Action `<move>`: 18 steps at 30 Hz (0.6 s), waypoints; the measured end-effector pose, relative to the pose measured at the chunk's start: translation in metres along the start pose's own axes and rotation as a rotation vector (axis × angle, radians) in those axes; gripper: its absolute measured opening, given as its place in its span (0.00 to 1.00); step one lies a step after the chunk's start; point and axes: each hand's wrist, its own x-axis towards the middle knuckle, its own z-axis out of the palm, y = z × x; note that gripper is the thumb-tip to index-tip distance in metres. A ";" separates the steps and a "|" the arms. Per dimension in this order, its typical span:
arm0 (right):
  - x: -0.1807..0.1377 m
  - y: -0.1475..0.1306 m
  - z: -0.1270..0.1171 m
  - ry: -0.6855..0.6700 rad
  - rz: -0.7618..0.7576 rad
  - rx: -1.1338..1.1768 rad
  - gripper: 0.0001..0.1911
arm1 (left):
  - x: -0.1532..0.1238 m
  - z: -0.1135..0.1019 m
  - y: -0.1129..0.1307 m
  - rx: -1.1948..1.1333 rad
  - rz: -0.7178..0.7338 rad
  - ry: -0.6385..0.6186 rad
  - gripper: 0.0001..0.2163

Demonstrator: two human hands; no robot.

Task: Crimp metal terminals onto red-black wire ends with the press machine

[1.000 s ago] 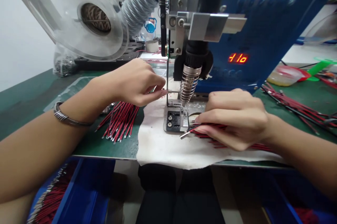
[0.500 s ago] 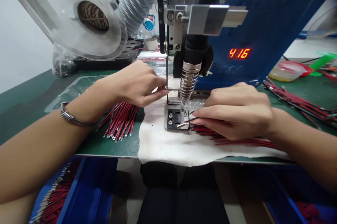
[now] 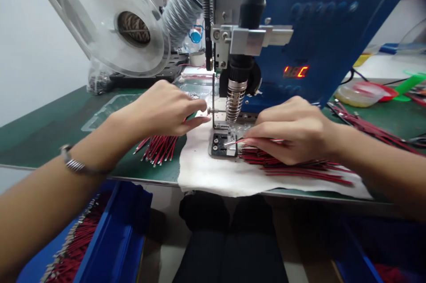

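Observation:
My right hand [image 3: 293, 128] is closed in a pinch on a red and black wire [image 3: 238, 142] whose metal tip lies on the small metal fixture [image 3: 222, 144] under the soldering head [image 3: 235, 96]. More red wires [image 3: 299, 168] lie beneath that hand on the white cloth [image 3: 213, 172]. My left hand [image 3: 166, 108] reaches toward the small knob [image 3: 211, 110] on the fixture's post, fingers together with their tips at the knob. A pile of red wires [image 3: 159, 147] lies under the left hand on the green table.
A blue machine [image 3: 333, 30] with red displays stands behind. A clear spool [image 3: 123, 25] and grey hose [image 3: 181, 5] sit at the back left. Blue bins [image 3: 100, 238] of wires hang below the table edge. Loose wires [image 3: 372, 130] and a plastic dish [image 3: 361, 94] lie on the right.
The camera view has shifted. My right hand has brought the wire tip up onto the fixture. The left hand's pinch by the knob has loosened slightly.

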 end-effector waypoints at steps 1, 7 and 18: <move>0.000 0.001 -0.006 -0.024 -0.009 0.047 0.06 | -0.012 -0.005 0.009 0.001 -0.032 0.047 0.20; -0.022 0.009 -0.016 0.060 0.003 0.117 0.04 | -0.085 -0.023 0.073 -0.274 -0.297 0.264 0.07; -0.049 0.017 -0.016 0.221 0.151 0.035 0.06 | -0.119 -0.017 0.071 0.016 -0.737 0.247 0.15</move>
